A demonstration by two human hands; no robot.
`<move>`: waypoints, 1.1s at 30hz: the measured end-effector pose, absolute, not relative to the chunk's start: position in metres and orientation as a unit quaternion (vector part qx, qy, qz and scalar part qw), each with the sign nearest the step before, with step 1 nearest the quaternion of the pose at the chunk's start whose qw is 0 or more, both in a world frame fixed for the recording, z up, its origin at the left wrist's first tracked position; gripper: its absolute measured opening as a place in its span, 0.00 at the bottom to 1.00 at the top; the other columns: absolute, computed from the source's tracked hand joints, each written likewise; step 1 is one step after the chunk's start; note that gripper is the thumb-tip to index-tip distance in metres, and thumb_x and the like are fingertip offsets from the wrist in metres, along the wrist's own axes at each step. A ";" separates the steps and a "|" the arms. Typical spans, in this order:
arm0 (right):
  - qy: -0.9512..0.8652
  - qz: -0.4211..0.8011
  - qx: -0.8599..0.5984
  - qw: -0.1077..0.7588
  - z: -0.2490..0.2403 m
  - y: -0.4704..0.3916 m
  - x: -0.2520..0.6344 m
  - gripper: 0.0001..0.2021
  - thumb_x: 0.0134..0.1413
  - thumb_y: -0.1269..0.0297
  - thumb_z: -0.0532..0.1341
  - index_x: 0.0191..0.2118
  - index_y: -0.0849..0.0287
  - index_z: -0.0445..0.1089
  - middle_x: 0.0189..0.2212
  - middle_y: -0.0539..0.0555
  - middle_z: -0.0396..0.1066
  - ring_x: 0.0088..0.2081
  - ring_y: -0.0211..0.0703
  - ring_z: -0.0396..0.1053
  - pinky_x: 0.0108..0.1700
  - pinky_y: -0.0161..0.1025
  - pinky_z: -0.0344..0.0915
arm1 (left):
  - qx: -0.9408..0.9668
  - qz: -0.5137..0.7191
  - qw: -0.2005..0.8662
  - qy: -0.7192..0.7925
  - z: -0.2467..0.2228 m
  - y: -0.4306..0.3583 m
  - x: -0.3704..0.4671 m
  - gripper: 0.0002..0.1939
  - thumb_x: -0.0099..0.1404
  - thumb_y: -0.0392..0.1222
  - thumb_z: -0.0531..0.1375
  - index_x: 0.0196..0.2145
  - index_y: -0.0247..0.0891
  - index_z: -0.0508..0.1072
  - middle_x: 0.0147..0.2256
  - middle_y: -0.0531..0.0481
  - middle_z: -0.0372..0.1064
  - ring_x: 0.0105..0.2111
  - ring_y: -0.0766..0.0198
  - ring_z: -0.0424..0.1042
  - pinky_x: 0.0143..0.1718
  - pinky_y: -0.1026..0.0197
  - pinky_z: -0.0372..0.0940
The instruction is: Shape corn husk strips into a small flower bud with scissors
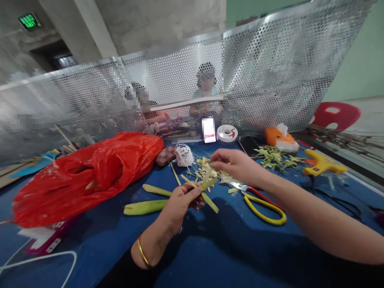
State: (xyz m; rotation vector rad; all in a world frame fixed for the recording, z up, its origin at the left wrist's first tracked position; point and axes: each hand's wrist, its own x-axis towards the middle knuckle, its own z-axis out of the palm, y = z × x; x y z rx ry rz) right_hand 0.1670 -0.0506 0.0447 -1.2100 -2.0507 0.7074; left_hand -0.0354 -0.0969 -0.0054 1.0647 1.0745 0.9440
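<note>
My left hand [184, 196] is closed on crossed green leaf strips [211, 202], pinched between thumb and fingers above the blue table. My right hand [232, 164] hovers over a pile of pale yellow-green leaf pieces [206, 170], its fingers curled together; whatever lies between the fingertips is hidden. Beside my left hand lie two flat green leaf pieces [145, 207]. Scissors [265, 208] with yellow and red handles rest under my right forearm, blades toward the pile.
A red plastic bag [90, 176] bulges at left. Behind the pile are a bundle of white cord [184, 155], a lit phone [208, 130] and a ribbon roll [227, 133]. A yellow glue gun [322, 163] lies right. Perforated metal mesh [180, 68] closes off the back; people sit beyond.
</note>
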 end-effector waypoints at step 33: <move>-0.541 0.553 -0.494 0.397 -0.028 -0.100 0.175 0.06 0.45 0.63 0.66 0.27 0.61 0.72 0.21 0.47 0.68 0.21 0.33 0.66 0.27 0.33 0.63 | 0.543 0.336 0.550 0.538 -0.041 -0.102 -0.025 0.21 0.52 0.47 0.64 0.42 0.35 0.72 0.36 0.47 0.72 0.19 0.70 0.68 0.18 0.67 0.56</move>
